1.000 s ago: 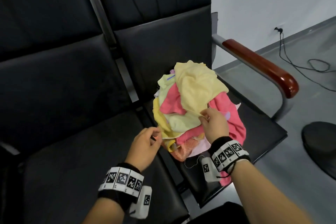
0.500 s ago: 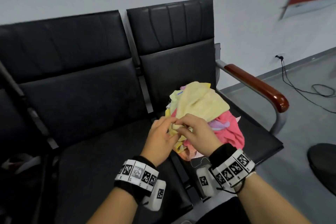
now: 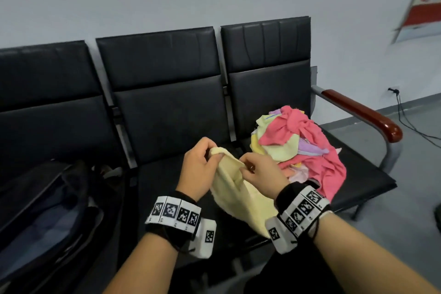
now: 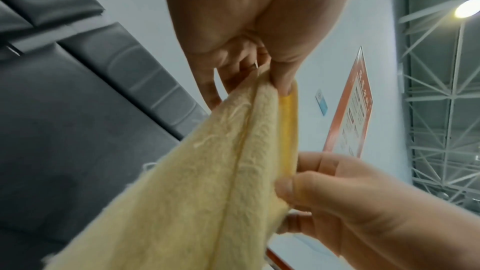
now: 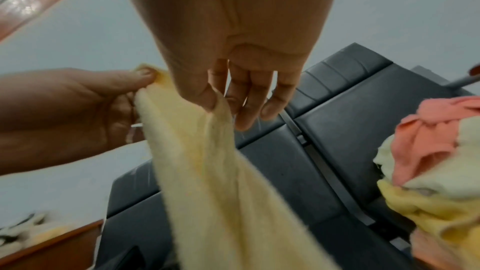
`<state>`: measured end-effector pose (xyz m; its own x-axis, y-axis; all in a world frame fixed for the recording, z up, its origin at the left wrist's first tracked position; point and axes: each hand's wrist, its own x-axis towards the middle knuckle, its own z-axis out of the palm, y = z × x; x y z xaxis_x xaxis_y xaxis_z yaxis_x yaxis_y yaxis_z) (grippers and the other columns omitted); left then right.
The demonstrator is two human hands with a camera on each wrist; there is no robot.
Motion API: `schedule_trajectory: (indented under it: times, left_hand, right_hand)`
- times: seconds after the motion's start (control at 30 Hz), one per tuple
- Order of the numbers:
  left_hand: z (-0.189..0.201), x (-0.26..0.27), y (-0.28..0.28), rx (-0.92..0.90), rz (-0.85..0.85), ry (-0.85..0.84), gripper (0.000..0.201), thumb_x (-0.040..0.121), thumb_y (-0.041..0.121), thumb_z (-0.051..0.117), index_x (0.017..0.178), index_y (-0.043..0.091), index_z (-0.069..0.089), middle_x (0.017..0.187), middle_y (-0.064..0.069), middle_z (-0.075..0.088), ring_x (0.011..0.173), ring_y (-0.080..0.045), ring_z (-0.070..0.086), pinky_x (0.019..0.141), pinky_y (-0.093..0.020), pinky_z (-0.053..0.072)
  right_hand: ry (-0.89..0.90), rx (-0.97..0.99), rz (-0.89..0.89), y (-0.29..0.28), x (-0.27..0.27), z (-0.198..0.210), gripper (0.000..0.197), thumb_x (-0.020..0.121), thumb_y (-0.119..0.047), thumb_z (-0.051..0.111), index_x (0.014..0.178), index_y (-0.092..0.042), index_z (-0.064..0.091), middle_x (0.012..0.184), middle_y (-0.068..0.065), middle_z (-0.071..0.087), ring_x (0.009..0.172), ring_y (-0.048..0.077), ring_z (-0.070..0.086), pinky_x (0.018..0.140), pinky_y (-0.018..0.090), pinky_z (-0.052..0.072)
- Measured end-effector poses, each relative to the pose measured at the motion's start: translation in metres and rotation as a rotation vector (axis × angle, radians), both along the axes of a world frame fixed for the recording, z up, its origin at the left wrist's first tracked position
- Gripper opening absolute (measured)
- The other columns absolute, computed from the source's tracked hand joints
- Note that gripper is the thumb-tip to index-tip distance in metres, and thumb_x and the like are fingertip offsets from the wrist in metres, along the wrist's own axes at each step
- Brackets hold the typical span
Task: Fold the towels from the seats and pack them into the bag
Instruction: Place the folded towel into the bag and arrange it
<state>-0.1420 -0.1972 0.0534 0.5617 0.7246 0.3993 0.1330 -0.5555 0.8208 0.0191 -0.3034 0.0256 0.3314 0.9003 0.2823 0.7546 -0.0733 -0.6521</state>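
Where three black seats [image 3: 167,112] stand in a row against the wall, an open dark bag [image 3: 45,205] is seen on the left seat. A heap of pink and yellow towels [image 3: 307,148] is piled on the right seat, beside the armrest [image 3: 362,112]. A pale yellow towel [image 3: 238,198] is held over the near edge of the middle seat, its upper edge pinched by the left hand [image 3: 198,169] and the right hand [image 3: 262,174], set close together.
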Motion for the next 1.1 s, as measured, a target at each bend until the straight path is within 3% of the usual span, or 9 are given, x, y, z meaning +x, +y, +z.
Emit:
schedule_trajectory:
  times: [0.1, 0.2, 0.3, 0.43, 0.6, 0.67, 0.83, 0.93, 1.1]
  left_hand:
    - [0.006, -0.043, 0.005, -0.001, 0.071, -0.079, 0.019, 0.091, 0.014, 0.065, 0.078, 0.022, 0.053, 0.067, 0.004, 0.051, 0.060, -0.002, 0.045, 0.056, -0.014, 0.039]
    - [0.012, -0.080, 0.011, 0.003, 0.125, -0.092, 0.018, 0.091, 0.019, 0.064, 0.078, 0.024, 0.054, 0.075, -0.003, 0.056, 0.061, -0.003, 0.045, 0.056, -0.016, 0.039]
    - [0.015, -0.104, 0.016, 0.043, 0.122, 0.049, 0.014, 0.091, 0.020, 0.062, 0.079, 0.026, 0.057, 0.075, 0.002, 0.060, 0.065, -0.005, 0.052, 0.058, -0.020, 0.043]
    - [0.009, -0.121, 0.023, 0.151, 0.174, 0.272, 0.020, 0.086, 0.004, 0.057, 0.083, 0.024, 0.061, 0.085, 0.007, 0.059, 0.082, -0.008, 0.057, 0.073, -0.024, 0.044]
    - [-0.013, -0.152, 0.046, 0.179, 0.410, 0.320, 0.033, 0.077, -0.005, 0.054, 0.066, 0.026, 0.055, 0.068, 0.008, 0.057, 0.068, -0.009, 0.054, 0.061, -0.029, 0.037]
    - [-0.022, -0.170, 0.062, 0.151, 0.511, 0.343, 0.034, 0.076, -0.005, 0.055, 0.064, 0.027, 0.055, 0.063, 0.008, 0.057, 0.063, -0.011, 0.054, 0.057, -0.029, 0.035]
    - [-0.047, -0.221, 0.093, 0.011, 0.695, 0.441, 0.022, 0.085, 0.000, 0.050, 0.069, 0.012, 0.061, 0.065, -0.003, 0.060, 0.070, -0.028, 0.059, 0.060, -0.036, 0.041]
    - [-0.047, -0.236, 0.098, -0.059, 0.684, 0.372, 0.022, 0.088, 0.001, 0.050, 0.079, 0.017, 0.062, 0.072, 0.002, 0.062, 0.077, -0.023, 0.060, 0.062, -0.030, 0.038]
    - [-0.025, -0.202, 0.085, -0.010, 0.467, 0.210, 0.022, 0.090, 0.001, 0.052, 0.091, 0.018, 0.066, 0.088, 0.007, 0.069, 0.084, -0.008, 0.061, 0.074, -0.029, 0.046]
  right_hand:
    - [-0.058, -0.012, -0.003, 0.008, -0.018, 0.011, 0.016, 0.077, -0.004, 0.063, 0.082, -0.019, 0.064, 0.070, -0.008, 0.053, 0.065, 0.004, 0.047, 0.063, 0.025, 0.035]
    - [-0.074, 0.055, -0.042, 0.013, -0.030, 0.022, 0.022, 0.078, -0.001, 0.061, 0.080, -0.023, 0.061, 0.071, -0.012, 0.050, 0.066, 0.001, 0.046, 0.063, 0.016, 0.032]
    - [-0.061, 0.228, -0.102, 0.020, -0.033, 0.035, 0.023, 0.079, 0.001, 0.058, 0.080, -0.022, 0.062, 0.079, -0.004, 0.056, 0.071, 0.004, 0.050, 0.067, 0.009, 0.035]
    - [0.005, 0.388, -0.098, 0.035, -0.034, 0.059, 0.028, 0.079, 0.001, 0.054, 0.077, -0.027, 0.059, 0.083, -0.007, 0.055, 0.077, 0.000, 0.052, 0.068, 0.010, 0.036]
    - [0.176, 0.484, -0.170, 0.055, -0.024, 0.077, 0.022, 0.080, -0.006, 0.049, 0.082, -0.024, 0.060, 0.088, 0.002, 0.061, 0.083, 0.019, 0.059, 0.075, 0.035, 0.047]
    - [0.256, 0.532, -0.239, 0.062, -0.015, 0.081, 0.019, 0.082, -0.006, 0.047, 0.084, -0.020, 0.061, 0.087, 0.002, 0.063, 0.083, 0.019, 0.059, 0.077, 0.040, 0.048]
    - [0.398, 0.643, -0.361, 0.082, 0.000, 0.087, 0.025, 0.081, -0.007, 0.045, 0.080, -0.029, 0.058, 0.087, 0.004, 0.061, 0.077, 0.014, 0.055, 0.069, 0.035, 0.045]
    - [0.409, 0.595, -0.333, 0.090, -0.009, 0.081, 0.027, 0.082, -0.008, 0.046, 0.078, -0.031, 0.059, 0.083, -0.005, 0.061, 0.076, 0.011, 0.056, 0.069, 0.031, 0.047]
    - [0.381, 0.354, -0.007, 0.100, -0.061, 0.058, 0.030, 0.087, 0.001, 0.055, 0.083, -0.024, 0.070, 0.078, -0.009, 0.068, 0.069, -0.001, 0.060, 0.063, 0.013, 0.046]
